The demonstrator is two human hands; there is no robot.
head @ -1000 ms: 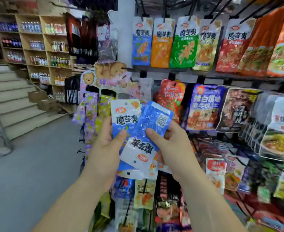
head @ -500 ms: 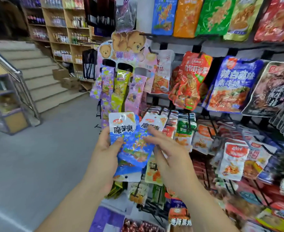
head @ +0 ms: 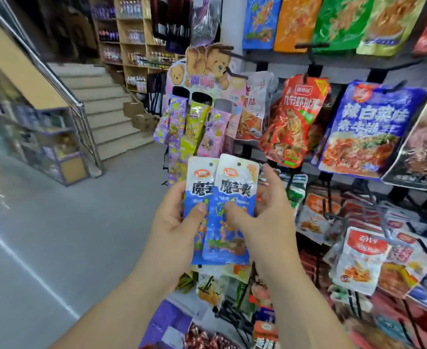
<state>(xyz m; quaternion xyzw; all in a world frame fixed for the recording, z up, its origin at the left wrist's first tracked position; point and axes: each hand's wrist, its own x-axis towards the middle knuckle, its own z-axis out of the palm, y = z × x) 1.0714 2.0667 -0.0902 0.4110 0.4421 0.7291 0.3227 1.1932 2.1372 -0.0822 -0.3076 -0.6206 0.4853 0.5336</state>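
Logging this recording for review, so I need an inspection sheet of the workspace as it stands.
Surface: no table in view; grey floor.
Job's things: left packet and right packet, both blue and white, upright, the right packet overlapping the left.
Clutter: red bag, blue bag and bear display hanging behind.
Grippers: left hand pinches the left packet; right hand pinches the right packet.
Cables: nothing seen.
Surroundings: stairs with a metal rail, shelves of bottles.

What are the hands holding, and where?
The left hand pinches the left blue packet at mid-height; the right hand pinches the right blue packet likewise, thumbs in front.
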